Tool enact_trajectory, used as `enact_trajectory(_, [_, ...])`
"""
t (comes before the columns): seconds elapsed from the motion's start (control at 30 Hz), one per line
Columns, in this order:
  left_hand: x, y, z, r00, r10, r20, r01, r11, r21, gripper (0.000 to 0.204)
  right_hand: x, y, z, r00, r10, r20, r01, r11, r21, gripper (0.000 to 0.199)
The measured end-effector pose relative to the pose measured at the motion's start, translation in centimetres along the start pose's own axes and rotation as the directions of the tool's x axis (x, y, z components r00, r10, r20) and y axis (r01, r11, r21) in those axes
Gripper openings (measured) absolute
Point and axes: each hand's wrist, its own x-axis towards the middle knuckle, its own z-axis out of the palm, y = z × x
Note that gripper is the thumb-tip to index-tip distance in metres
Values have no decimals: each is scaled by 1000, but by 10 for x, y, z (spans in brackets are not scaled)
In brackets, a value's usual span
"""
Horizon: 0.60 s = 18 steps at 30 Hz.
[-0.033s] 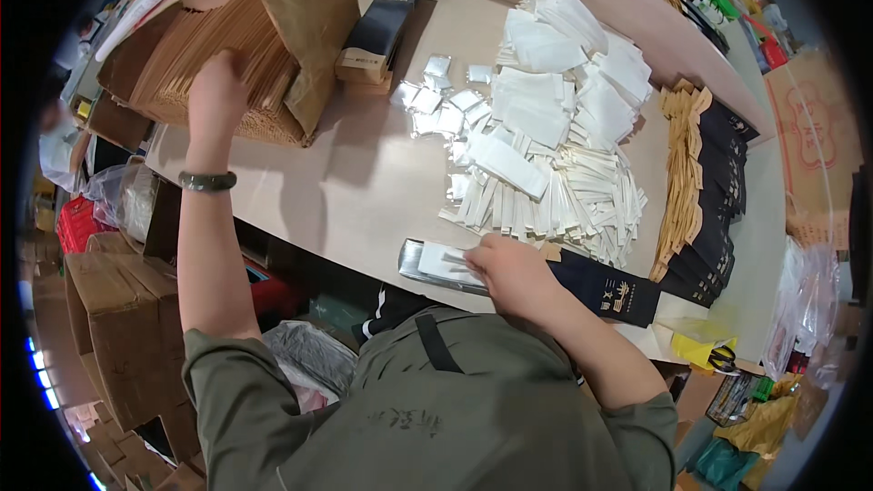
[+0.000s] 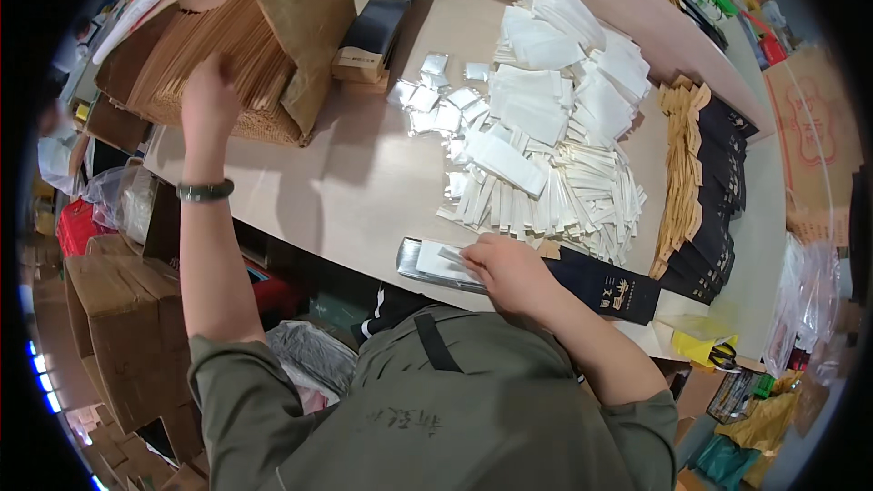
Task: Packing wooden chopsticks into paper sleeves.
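Observation:
My left hand (image 2: 210, 102) is curled at the front of a cardboard box (image 2: 320, 36) tightly filled with upright brown card pieces (image 2: 195, 59). Its fingertips are partly hidden, so I cannot make out what they grip. Close to the table's front edge, my right hand (image 2: 511, 271) pinches a slim white packet (image 2: 446, 261). That packet lies over a silvery, shiny-edged pack (image 2: 409, 256). Under and beside my right hand, black printed pouches (image 2: 605, 286) lie flat along the edge.
A big heap of white packets (image 2: 532, 105) covers the middle right, with small clear sachets (image 2: 446, 116) beside it. A black box stack (image 2: 377, 32) stands at the back. Black and tan pouches (image 2: 718, 191) line the right wall. Scissors (image 2: 723, 355) lie at the lower right.
My left hand has shifted slightly toward me along the brown card pieces. My right hand stays in place on the white packet.

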Motion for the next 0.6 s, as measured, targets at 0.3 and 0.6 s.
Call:
enact_trajectory(0.3, [-76,27,-34,923,-332,-194,200,846,-494,24,-12,2,17,955,-151,-255,95,971,-220,26])
enact_trajectory(0.6, [-191,77,-32,565,339,752,675,335,-657,6,-67,25,8,922,-182,-342,142,980,-136,37])
